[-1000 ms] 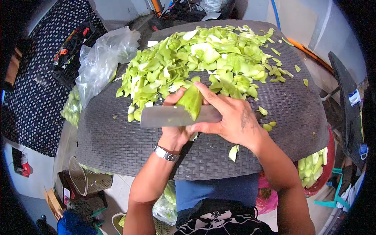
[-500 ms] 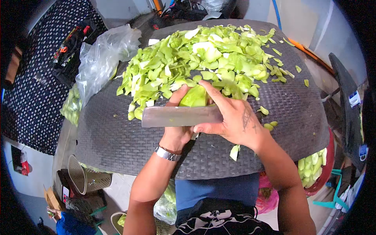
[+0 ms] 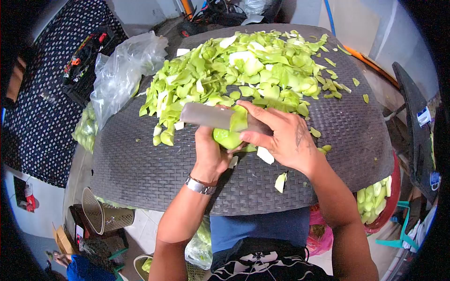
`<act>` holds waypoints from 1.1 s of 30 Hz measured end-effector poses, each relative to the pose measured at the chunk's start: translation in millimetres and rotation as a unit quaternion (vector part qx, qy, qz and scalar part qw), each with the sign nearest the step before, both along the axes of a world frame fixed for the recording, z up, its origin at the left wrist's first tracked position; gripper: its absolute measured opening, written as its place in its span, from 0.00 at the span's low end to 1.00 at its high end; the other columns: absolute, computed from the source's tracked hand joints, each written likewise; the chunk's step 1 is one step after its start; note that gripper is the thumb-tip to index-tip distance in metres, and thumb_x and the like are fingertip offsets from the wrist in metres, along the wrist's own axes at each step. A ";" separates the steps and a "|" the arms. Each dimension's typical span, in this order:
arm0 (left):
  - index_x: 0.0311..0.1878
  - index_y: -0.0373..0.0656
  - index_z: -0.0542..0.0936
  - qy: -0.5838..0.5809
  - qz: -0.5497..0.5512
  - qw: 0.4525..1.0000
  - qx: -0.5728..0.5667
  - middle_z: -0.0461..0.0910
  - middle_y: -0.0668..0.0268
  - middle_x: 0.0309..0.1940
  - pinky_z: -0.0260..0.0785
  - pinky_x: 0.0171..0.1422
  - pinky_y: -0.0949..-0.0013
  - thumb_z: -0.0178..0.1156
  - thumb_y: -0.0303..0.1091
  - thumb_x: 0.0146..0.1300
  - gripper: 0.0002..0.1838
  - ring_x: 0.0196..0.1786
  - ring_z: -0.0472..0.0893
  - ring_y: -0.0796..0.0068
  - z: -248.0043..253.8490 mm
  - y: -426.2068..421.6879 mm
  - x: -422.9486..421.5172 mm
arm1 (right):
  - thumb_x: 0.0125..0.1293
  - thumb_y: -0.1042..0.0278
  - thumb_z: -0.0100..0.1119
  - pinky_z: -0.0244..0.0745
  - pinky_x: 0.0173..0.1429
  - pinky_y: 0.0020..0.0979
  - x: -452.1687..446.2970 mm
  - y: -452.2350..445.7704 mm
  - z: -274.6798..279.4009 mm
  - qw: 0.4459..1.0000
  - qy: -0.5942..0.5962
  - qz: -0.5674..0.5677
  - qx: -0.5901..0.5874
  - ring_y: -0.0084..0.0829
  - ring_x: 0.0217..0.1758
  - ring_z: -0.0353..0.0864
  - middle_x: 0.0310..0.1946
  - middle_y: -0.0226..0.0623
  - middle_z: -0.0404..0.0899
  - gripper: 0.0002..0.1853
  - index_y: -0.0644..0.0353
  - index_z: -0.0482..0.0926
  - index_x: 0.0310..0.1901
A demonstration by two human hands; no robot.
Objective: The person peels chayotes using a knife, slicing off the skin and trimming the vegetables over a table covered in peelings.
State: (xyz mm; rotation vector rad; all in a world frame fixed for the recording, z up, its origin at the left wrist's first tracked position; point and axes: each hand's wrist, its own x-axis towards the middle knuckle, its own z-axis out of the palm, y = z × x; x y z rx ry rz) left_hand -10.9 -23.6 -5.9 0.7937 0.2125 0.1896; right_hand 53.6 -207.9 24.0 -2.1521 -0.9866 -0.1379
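Note:
My left hand (image 3: 211,152), with a metal watch at its wrist, is wrapped round a light green vegetable (image 3: 227,138). My right hand (image 3: 286,138) grips a wide knife (image 3: 206,115), whose handle is hidden in the fingers. The blade lies over the vegetable and points left, with a green slice (image 3: 239,119) on it. Beyond both hands a large heap of green peelings (image 3: 234,65) covers the far part of the dark woven table (image 3: 154,173). A pale piece (image 3: 265,155) shows just below my right hand.
A clear plastic bag (image 3: 124,75) lies at the table's left edge. Below are a basket (image 3: 105,213) and, at lower left, another person in a blue top (image 3: 89,269). A red tub (image 3: 393,187) with green vegetables stands at lower right.
The knife blade has moved up and away from me, and a slice now lies on it. More of the vegetable shows below the blade. A pale piece has appeared beneath my right hand.

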 end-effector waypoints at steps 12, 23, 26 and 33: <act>0.66 0.37 0.75 -0.022 -0.086 0.986 -0.140 0.83 0.52 0.56 0.82 0.53 0.56 0.50 0.51 0.79 0.27 0.55 0.84 0.49 19.6 -2.3 9.9 | 0.72 0.31 0.58 0.76 0.38 0.39 33.9 -14.4 -1.5 0.962 0.229 -0.118 0.093 0.32 0.28 0.80 0.21 0.48 0.79 0.37 0.67 0.84 0.32; 0.63 0.40 0.77 0.035 -0.100 0.990 -0.089 0.85 0.59 0.52 0.77 0.46 0.63 0.50 0.56 0.80 0.28 0.51 0.84 0.63 9.7 3.0 12.5 | 0.70 0.28 0.57 0.78 0.38 0.48 15.9 -1.3 2.8 0.970 0.149 -0.191 0.023 0.51 0.28 0.85 0.21 0.53 0.80 0.40 0.66 0.82 0.25; 0.61 0.41 0.79 0.069 -0.051 0.995 -0.046 0.85 0.61 0.50 0.77 0.47 0.63 0.52 0.53 0.80 0.24 0.52 0.83 0.66 13.4 -4.0 12.3 | 0.73 0.29 0.54 0.77 0.38 0.48 25.6 -9.2 -0.3 0.966 0.134 -0.219 0.022 0.51 0.28 0.85 0.22 0.54 0.80 0.40 0.67 0.84 0.26; 0.60 0.41 0.78 0.046 -0.048 0.995 -0.081 0.84 0.58 0.50 0.79 0.49 0.60 0.55 0.50 0.79 0.21 0.49 0.85 0.62 7.0 4.0 12.3 | 0.76 0.33 0.53 0.75 0.38 0.48 21.3 -11.5 16.4 0.966 0.157 -0.203 -0.019 0.51 0.27 0.83 0.20 0.56 0.79 0.39 0.67 0.83 0.25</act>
